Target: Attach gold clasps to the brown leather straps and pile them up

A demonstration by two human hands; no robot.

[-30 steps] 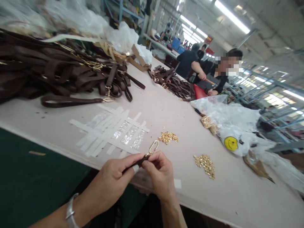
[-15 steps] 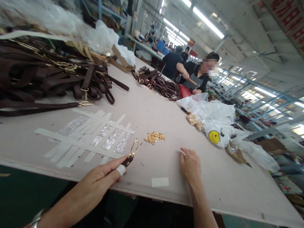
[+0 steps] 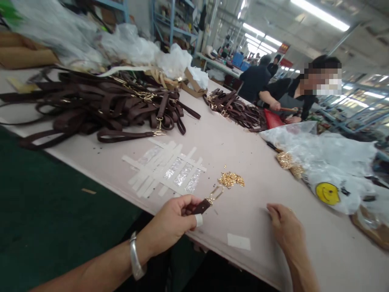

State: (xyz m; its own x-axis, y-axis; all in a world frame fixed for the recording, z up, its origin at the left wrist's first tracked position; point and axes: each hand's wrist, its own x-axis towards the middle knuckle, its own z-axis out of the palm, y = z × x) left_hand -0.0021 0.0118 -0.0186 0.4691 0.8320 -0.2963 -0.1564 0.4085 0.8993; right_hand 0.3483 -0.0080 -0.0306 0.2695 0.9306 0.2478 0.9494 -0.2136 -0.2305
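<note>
My left hand (image 3: pixel 179 217) is closed on a dark brown leather strap (image 3: pixel 201 207), thumb on top. A gold metal clasp (image 3: pixel 216 194) sticks out from the strap's end toward the table's middle. White tape wraps my left thumb. Just beyond the clasp lies a small heap of gold metal pieces (image 3: pixel 231 179). My right hand (image 3: pixel 287 227) is over the table to the right of the heap, its fingers curled together. Whatever those fingers hold, if anything, is hidden; a small glint of gold shows at the knuckles.
Brown straps with gold hooks (image 3: pixel 121 105) pile up on the left, with a smaller strap pile (image 3: pixel 235 109) farther back. Tape strips (image 3: pixel 158 170) hold clear packets on the table (image 3: pixel 243 154). Plastic bags (image 3: pixel 334 150) line the right. A co-worker (image 3: pixel 291 93) handles a tool across the table.
The view has swung left, so things appear farther right. My left hand keeps its hold on the strap. The gold edge seen beside my right hand earlier is mostly out of sight.
</note>
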